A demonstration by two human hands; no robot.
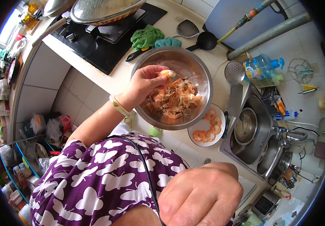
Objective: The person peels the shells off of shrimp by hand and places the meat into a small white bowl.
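Note:
My left hand (148, 80) pinches a cooked shrimp (167, 74) between thumb and fingers above a stainless steel bowl (205, 94). Orange shrimp heads and shells (176, 100) are heaped in the bowl. Beside its lower right rim, a white plate (203, 124) bears several peeled shrimp (204, 136), laid along its edge. Raised close to the camera is my right hand (200, 195), its back towards me and its fingers curled. Its palm and fingertips are hidden, so whether it holds anything does not show.
A sink (241, 151) with a metal bowl (254, 127) lies to the right; a cleaver (234, 99) and a skimmer (234, 72) lie before it. Behind the bowl are green cloth (147, 36), a spatula (187, 28) and a black ladle (207, 41). A gas hob (94, 48) with a lidded pan (106, 11) stands upper left.

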